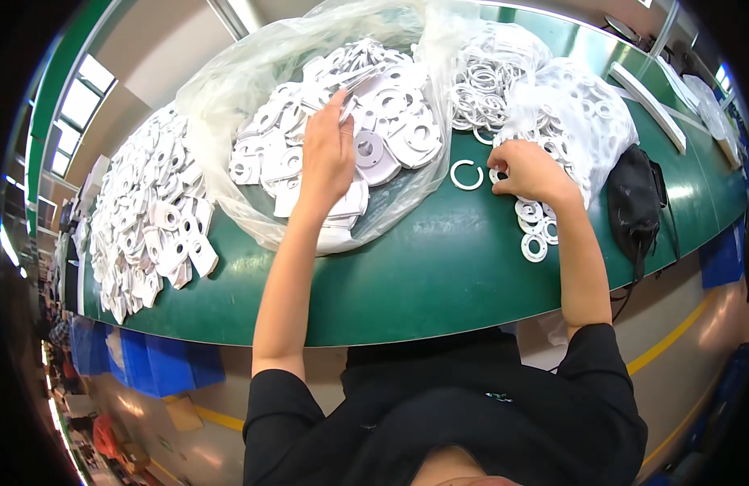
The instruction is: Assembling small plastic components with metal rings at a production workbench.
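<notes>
My left hand point(327, 154) reaches into a large clear plastic bag point(220, 174) piled with flat white plastic parts that have round holes. Its fingers are closed at the edge of a tilted white plastic part point(358, 79), seen nearly edge-on. Below those fingers lies a white plate with a round hub point(374, 158). On the right, my right hand point(527, 170) pinches a small white ring point(497, 174) between thumb and fingers, partly hidden by the hand. An open C-shaped white ring point(467, 175) lies just left of it. Several small round washers point(535, 235) lie beneath its wrist.
A loose heap of white holed parts point(147, 215) covers the left of the green table point(390, 279). Bags of white rings point(492, 77) and small washers point(589, 121) stand at the back right. A black pouch point(633, 202) and a long white strip point(648, 108) lie farther right.
</notes>
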The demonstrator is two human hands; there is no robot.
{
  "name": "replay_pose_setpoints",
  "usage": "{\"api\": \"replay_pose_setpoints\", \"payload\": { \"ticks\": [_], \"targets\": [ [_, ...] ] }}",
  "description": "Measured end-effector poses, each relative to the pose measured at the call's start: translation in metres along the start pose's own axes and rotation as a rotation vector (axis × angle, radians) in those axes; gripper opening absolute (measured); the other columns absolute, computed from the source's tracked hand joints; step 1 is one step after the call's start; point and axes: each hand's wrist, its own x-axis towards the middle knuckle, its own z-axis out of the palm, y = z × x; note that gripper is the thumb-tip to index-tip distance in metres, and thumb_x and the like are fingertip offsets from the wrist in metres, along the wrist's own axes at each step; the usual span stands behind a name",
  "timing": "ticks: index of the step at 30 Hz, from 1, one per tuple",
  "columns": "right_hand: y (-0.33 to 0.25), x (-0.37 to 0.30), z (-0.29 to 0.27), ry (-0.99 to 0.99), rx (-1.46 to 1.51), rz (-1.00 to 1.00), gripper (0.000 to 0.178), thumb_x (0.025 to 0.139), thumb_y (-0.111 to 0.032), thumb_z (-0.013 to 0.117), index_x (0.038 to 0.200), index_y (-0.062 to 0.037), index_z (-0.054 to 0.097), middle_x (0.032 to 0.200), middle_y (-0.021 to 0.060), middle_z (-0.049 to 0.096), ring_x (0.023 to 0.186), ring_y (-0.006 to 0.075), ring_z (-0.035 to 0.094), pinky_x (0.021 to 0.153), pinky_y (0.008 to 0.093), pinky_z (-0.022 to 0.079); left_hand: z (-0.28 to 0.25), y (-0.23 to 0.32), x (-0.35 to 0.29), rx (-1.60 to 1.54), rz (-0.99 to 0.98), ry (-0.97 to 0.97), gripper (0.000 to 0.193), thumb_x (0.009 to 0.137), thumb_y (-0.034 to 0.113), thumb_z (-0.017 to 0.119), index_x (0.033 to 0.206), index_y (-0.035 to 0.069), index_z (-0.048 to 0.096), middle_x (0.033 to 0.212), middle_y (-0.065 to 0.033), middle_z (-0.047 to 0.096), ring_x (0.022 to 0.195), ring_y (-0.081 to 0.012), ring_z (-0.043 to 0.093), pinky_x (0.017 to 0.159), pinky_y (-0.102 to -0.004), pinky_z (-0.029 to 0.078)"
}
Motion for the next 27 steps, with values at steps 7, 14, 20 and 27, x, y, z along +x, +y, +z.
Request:
{"api": "replay_pose_setpoints", "payload": {
  "ticks": [7, 14, 20, 27],
  "targets": [
    [-0.006, 0.009, -0.002, 0.082, 0.213, -0.019, 0.017, 0.072, -0.007, 0.069, 0.086, 0.0026, 0.067, 0.076, 0.0121, 0.067, 0.067, 0.0177, 0.064, 0.066, 0.0274, 0.051, 0.006, 0.065, -0.055, -1.591, -0.957, -0.452, 0.050, 0.102, 0.042, 0.025, 0.135, 0.007, 0.038, 0.120, -0.0188, 0.056, 0.106, -0.0337, 0.059, 0.082, -0.0452, 0.055],
    [-0.045, 0.008, 0.002, 0.011, 1.028, -0.112, 0.022, 0.083, -0.010, 0.064, 0.100, 0.0036, 0.068, 0.081, 0.0052, 0.066, 0.070, 0.0072, 0.059, 0.064, 0.0211, 0.047, 0.017, 0.066, -0.065, -1.682, -0.882, -0.587, 0.061, 0.098, 0.055, 0.025, 0.134, 0.007, 0.039, 0.119, -0.0128, 0.057, 0.103, -0.0281, 0.062, 0.076, -0.0384, 0.057],
    [-0.046, 0.018, 0.029, 0.213, 0.781, -0.180, 0.019, 0.085, -0.009, 0.065, 0.102, -0.0001, 0.067, 0.088, 0.0016, 0.064, 0.074, 0.0068, 0.057, 0.066, 0.0234, 0.046, 0.017, 0.069, -0.072, -1.409, -0.901, -0.529, 0.036, 0.099, 0.027, 0.045, 0.126, 0.004, 0.042, 0.113, -0.0140, 0.062, 0.091, -0.0250, 0.067, 0.059, -0.0278, 0.054],
    [0.004, 0.026, 0.047, 0.450, 0.086, -0.179, 0.015, 0.080, -0.009, 0.067, 0.093, -0.0013, 0.065, 0.087, 0.0115, 0.063, 0.070, 0.0284, 0.059, 0.066, 0.0347, 0.047, 0.017, 0.069, -0.066, -1.536, -0.871, -0.455, 0.037, 0.098, 0.022, 0.041, 0.128, 0.002, 0.040, 0.113, -0.0160, 0.062, 0.092, -0.0260, 0.066, 0.061, -0.0280, 0.053]
  ]
}}
